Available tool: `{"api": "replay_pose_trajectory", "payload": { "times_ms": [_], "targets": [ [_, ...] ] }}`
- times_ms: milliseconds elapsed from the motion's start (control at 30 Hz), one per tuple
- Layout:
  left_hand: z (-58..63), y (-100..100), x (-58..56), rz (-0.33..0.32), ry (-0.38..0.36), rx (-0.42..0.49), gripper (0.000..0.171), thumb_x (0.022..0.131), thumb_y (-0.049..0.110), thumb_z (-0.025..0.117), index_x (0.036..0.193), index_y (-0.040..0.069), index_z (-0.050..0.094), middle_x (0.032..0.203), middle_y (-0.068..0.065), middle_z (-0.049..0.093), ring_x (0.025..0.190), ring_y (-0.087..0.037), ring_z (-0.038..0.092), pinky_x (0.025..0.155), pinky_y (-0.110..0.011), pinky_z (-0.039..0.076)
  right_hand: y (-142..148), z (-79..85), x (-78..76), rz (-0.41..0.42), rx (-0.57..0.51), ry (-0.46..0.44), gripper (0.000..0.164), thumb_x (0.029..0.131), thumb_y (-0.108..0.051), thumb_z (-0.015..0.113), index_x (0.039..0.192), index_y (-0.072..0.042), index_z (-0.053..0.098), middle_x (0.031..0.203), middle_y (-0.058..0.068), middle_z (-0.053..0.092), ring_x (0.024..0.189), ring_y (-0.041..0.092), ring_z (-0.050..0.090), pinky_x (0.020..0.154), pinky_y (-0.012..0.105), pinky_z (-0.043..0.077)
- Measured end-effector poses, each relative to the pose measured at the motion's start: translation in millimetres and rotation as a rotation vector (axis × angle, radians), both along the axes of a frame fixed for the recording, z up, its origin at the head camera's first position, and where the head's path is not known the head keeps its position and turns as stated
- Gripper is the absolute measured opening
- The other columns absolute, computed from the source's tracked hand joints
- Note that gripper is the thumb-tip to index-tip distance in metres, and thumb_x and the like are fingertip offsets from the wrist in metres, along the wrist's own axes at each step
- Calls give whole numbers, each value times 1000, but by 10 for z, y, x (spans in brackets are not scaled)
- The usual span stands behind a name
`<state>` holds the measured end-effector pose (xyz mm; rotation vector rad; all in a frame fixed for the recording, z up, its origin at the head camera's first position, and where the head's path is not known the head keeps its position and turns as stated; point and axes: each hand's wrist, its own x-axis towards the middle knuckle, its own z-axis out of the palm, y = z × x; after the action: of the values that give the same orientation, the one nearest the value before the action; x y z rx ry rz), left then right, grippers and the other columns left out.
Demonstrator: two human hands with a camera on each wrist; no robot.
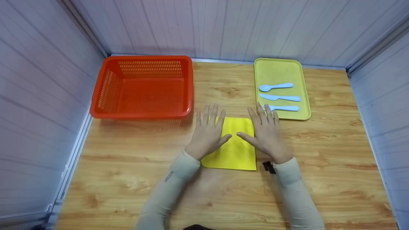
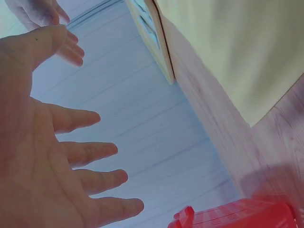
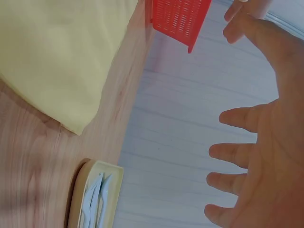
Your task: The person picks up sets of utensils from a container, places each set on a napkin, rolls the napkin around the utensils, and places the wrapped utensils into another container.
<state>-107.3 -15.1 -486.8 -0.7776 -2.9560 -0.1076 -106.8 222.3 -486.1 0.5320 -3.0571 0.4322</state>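
A yellow cloth lies flat on the wooden table, its surface slightly wrinkled. Over its left part is my left hand, fingers straight and spread, thumb pointing toward the middle. My right hand hovers by the cloth's right edge, also with fingers spread. Both wrist views show the palms raised above the cloth, holding nothing. Beyond the right fingertips, a light blue fork lies on a yellow tray, its tines partly covered by the fingers. A knife and a spoon lie above it.
An orange-red plastic basket with slotted walls stands at the back left of the table. Pale panelled walls enclose the back and both sides. A small black object sits by the right wrist.
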Motion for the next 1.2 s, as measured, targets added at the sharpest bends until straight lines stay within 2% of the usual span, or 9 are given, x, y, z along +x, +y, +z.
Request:
{"api": "replay_pose_trajectory", "payload": {
  "times_ms": [233,433,567,633,767,833,967,1067,1200],
  "targets": [
    [-84,-34,40,-10,-27,8,83,93,52,64,154,3,35,158,-25,25,142,-46,27,114,-59,24,7,-57,-3,38,-26,-9,93,93,-67,52,159,-8,22,164,21,9,149,42,4,116,62,6],
    [-178,-110,104,-20,-61,-9,81,92,48,67,152,1,38,155,-26,32,139,-46,32,112,-54,32,12,-96,-40,79,-40,11,88,96,-55,59,158,-5,24,162,24,16,147,45,12,115,62,14],
    [-249,-158,149,-42,-60,26,80,91,42,71,149,-2,41,151,-29,37,134,-48,40,108,-49,39,7,-140,-77,98,-39,14,83,97,-48,62,156,-2,26,160,25,21,146,44,18,115,60,19],
    [-285,-175,177,-49,-72,49,78,90,39,73,148,-4,42,148,-31,40,130,-49,44,103,-47,45,0,-177,-90,111,-48,-5,80,98,-44,62,156,0,27,159,25,23,146,43,20,114,59,22],
    [-349,-181,244,-46,-144,59,73,91,35,72,146,-4,44,145,-30,43,125,-47,49,97,-45,51,-22,-259,-107,139,-85,-68,76,99,-37,63,155,1,29,157,26,27,143,44,26,110,57,33],
    [-379,-174,275,-56,-150,52,68,91,33,72,143,-3,48,140,-29,49,121,-44,52,94,-44,53,-35,-300,-117,159,-106,-89,72,99,-32,65,154,1,32,154,27,31,140,43,32,107,55,38],
    [-444,-151,337,-110,-75,60,42,88,23,71,121,-1,61,112,-20,59,95,-35,59,72,-38,57,-61,-379,-147,216,-109,-80,65,98,-24,67,149,4,39,147,27,42,133,42,42,103,52,43],
    [-484,-133,388,-148,-24,55,23,86,18,69,102,2,62,93,-13,54,76,-28,54,55,-34,51,-76,-438,-168,255,-90,-62,59,97,-19,68,146,4,44,143,27,46,131,41,45,103,51,43],
    [-516,-107,442,-176,9,33,17,84,18,70,93,5,62,86,-10,50,70,-24,50,49,-32,47,-92,-502,-185,281,-85,-64,53,96,-12,68,143,3,48,139,27,48,130,41,46,103,50,44]
  ]
}}
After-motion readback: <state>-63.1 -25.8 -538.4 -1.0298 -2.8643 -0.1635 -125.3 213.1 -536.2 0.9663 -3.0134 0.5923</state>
